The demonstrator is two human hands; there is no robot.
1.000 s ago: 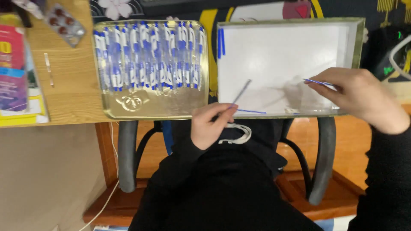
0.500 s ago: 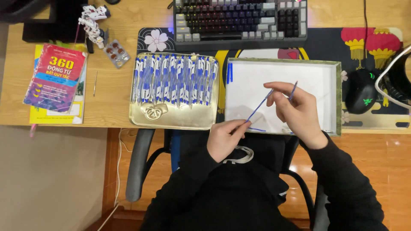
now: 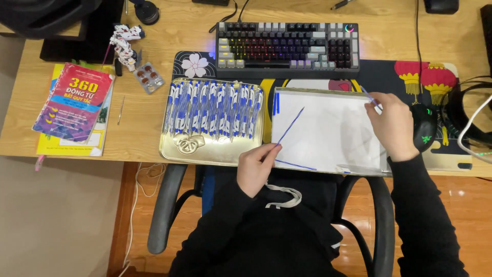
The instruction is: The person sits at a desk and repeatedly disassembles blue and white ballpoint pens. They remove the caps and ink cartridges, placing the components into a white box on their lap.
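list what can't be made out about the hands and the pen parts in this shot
Head view:
- Left hand: its grip on the thin blue refill is hidden by its curled fingers.
- Right hand: covers most of the blue piece it holds.
- Pens in the gold tray: too small to count.

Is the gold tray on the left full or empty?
Full: the gold tray holds a packed row of blue and white pens across its width.

Warm, even indoor light over my bench point(image 3: 154, 138); wood reads yellow-orange. White tray point(image 3: 328, 128) brightest spot, nearly washed out. Gold tray point(image 3: 177, 149) throws soft glare along rim. Keyboard point(image 3: 287, 48) glows with own coloured backlight. Shadows short, soft under my hands. Focus sharp at centre; my black sleeves lose detail. Floor dimmer.
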